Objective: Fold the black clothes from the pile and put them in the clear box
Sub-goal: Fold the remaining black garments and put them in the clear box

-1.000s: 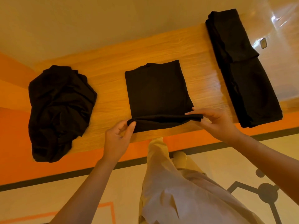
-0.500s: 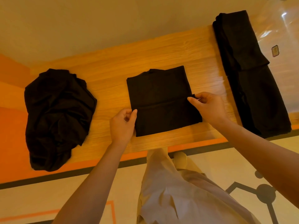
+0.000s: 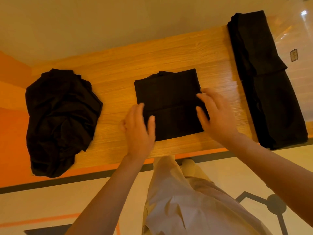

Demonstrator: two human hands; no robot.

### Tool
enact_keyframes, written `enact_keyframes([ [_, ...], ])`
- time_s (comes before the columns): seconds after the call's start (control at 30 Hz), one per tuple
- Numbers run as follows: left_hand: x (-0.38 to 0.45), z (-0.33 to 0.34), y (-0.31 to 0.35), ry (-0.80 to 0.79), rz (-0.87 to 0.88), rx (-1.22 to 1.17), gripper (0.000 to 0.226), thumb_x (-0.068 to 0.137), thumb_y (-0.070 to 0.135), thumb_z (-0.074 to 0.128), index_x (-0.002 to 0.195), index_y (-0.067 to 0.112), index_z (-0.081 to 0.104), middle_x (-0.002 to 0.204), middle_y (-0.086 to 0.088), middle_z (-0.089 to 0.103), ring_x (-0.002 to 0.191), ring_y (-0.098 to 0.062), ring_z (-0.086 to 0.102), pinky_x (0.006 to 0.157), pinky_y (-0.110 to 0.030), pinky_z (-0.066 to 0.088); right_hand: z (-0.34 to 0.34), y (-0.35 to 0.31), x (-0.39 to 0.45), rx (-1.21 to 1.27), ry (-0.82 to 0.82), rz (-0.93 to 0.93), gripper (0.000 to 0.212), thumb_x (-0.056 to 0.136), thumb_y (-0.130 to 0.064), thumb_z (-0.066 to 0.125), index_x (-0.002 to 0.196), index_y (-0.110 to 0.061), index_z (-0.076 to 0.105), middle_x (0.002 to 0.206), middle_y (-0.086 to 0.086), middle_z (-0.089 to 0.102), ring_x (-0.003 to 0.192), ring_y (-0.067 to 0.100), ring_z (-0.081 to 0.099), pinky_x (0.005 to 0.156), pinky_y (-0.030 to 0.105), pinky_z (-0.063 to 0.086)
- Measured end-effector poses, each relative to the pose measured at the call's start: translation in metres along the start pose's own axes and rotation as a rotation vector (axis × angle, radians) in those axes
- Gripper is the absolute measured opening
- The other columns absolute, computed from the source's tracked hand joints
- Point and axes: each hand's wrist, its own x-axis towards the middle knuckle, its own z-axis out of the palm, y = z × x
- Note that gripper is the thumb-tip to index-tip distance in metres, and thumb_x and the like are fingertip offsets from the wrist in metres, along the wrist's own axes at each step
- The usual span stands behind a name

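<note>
A folded black garment lies flat in the middle of the wooden table. My left hand lies at its left edge with straight fingers, the thumb on the cloth. My right hand presses on its right edge with spread fingers. A crumpled pile of black clothes sits at the table's left end. At the right end, folded black clothes lie along the left side of the clear box, whose glossy wall shows at the right edge.
The table's front edge has an orange band with a dark stripe below. My light trousers and a shoe show under the table edge. A small label sticks on the clear box.
The near edge of the garment, lifted by both hands a second ago, has been folded over and laid down. Both hands have let go and now lie flat on its sides.
</note>
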Motion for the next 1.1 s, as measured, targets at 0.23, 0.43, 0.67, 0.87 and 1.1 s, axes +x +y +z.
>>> enact_keyframes([
  [0.23, -0.02, 0.037, 0.001, -0.398, 0.269, 0.311, 0.061, 0.1, 0.05, 0.022, 0.153, 0.02, 0.018, 0.161, -0.003, 0.011, 0.148, -0.019, 0.005, 0.118, -0.048, 0.011, 0.037, -0.007, -0.026, -0.3, -0.403, -0.042, 0.065, 0.1, -0.051, 0.023, 0.152, -0.013, 0.019, 0.16, 0.006, 0.013, 0.148, 0.019, 0.008, 0.118, 0.046, 0.016],
  [0.43, -0.013, 0.012, -0.036, -0.456, 0.181, 0.385, 0.068, 0.097, 0.059, 0.009, 0.154, 0.022, 0.005, 0.162, 0.0, 0.0, 0.148, -0.017, -0.005, 0.118, -0.046, -0.001, 0.02, 0.008, -0.033, -0.341, -0.467, 0.045, 0.073, 0.098, -0.056, 0.013, 0.152, -0.008, 0.013, 0.161, 0.009, 0.007, 0.148, 0.022, 0.003, 0.12, 0.043, 0.009],
  [0.67, 0.055, -0.016, -0.048, -0.445, 0.141, 0.352, 0.063, 0.1, 0.051, 0.011, 0.154, 0.022, -0.003, 0.161, 0.003, -0.009, 0.147, -0.014, -0.014, 0.116, -0.043, -0.006, 0.015, 0.006, 0.03, -0.255, -0.432, 0.0, 0.059, 0.101, -0.042, 0.026, 0.149, -0.008, 0.024, 0.159, 0.01, 0.015, 0.148, 0.022, 0.006, 0.12, 0.046, 0.008],
  [0.87, 0.148, -0.003, -0.021, -0.49, 0.328, 0.453, 0.051, 0.1, 0.039, 0.039, 0.145, 0.016, 0.031, 0.15, -0.007, 0.035, 0.137, -0.024, 0.031, 0.111, -0.041, 0.017, 0.019, 0.015, 0.121, -0.329, -0.51, 0.031, 0.051, 0.099, -0.023, 0.045, 0.146, -0.008, 0.031, 0.154, 0.012, 0.027, 0.144, 0.028, 0.021, 0.118, 0.04, 0.013],
  [1.1, 0.192, -0.004, 0.005, -0.711, 0.081, 0.429, 0.014, 0.094, 0.032, 0.057, 0.098, 0.02, 0.054, 0.081, 0.004, 0.052, 0.096, -0.023, 0.054, 0.092, -0.038, 0.024, 0.008, 0.015, 0.167, -0.182, -0.712, 0.261, 0.036, 0.091, -0.02, 0.059, 0.125, -0.014, 0.051, 0.124, 0.009, 0.057, 0.115, 0.028, 0.05, 0.096, 0.039, 0.037],
])
